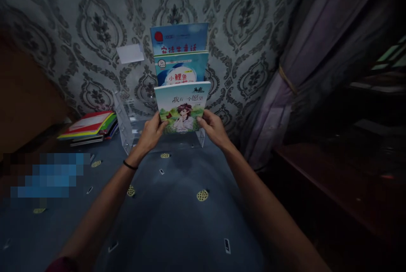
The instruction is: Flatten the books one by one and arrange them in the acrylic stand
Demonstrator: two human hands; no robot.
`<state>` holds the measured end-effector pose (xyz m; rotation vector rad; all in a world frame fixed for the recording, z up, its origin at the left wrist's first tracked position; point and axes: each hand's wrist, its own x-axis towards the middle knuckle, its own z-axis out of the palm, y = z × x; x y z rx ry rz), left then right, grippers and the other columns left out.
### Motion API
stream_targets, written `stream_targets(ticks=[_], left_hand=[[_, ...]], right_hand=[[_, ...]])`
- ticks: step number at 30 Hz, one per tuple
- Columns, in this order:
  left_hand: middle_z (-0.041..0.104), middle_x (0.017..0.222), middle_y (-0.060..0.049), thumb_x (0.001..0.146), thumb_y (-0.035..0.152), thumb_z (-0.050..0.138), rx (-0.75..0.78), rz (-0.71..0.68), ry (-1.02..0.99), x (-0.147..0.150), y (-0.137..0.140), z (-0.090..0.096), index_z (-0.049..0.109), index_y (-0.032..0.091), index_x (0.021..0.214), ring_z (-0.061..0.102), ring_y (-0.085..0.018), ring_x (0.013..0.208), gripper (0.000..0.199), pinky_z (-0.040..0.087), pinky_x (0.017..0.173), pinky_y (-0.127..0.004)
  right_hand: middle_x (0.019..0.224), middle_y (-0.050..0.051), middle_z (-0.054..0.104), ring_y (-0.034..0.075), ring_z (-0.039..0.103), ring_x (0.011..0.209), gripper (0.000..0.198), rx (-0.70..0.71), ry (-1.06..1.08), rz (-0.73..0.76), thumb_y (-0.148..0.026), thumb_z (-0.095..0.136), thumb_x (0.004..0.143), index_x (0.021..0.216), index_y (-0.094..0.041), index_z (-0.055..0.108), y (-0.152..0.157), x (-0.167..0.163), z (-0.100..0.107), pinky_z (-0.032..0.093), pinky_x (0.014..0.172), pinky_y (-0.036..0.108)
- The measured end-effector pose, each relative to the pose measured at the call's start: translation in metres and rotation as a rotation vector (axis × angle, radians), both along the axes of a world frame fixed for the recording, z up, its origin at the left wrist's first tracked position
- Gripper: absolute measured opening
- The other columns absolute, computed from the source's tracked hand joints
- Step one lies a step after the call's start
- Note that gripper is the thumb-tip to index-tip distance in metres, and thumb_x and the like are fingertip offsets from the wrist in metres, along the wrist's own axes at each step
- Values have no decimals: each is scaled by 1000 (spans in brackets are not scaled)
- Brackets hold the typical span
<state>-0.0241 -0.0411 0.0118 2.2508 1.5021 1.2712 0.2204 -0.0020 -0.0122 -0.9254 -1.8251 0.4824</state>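
Note:
Both my hands grip a thin picture-covered book (182,113) by its lower side edges, its front cover facing me. My left hand (151,132), with a dark band on the wrist, is closed on the left edge. On the right edge my right hand (214,126) is closed, thumb over the cover. Behind the book stand a teal book (180,67) and, farther back and higher, a blue book (179,37), both upright in a clear tiered stand (125,130). The held book hides the stand's right part, so I cannot tell whether it rests there.
A stack of colourful folders and books (91,126) lies left of the stand. The blue patterned cloth (177,221) spreads below my arms. Patterned wallpaper (101,31) with a white card (130,53) rises behind. A tied purple curtain (275,103) hangs right, beside a dark reddish surface (336,187).

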Motion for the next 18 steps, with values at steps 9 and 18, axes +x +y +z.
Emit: stream_targets(ticks=[9,18], left_hand=[[75,101,-8,98,30,51,-81,69,77,7,7,-19,59,17,114,70,-26,96,22,50,80,-31],[76,105,-12,100,24,51,-127,171,197,14,10,-34,61,18,114,71,-28,100,18,50,82,-32]], right_hand=[[95,6,73,24,67,89,22,-68,-22,-5,-27,52,92,106,-19,67,11,8,-14,53,78,35],[96,8,69,25,64,89,13,15,-249,-138,-21,57,86,95,-21,66,19,19,-24,50,80,36]])
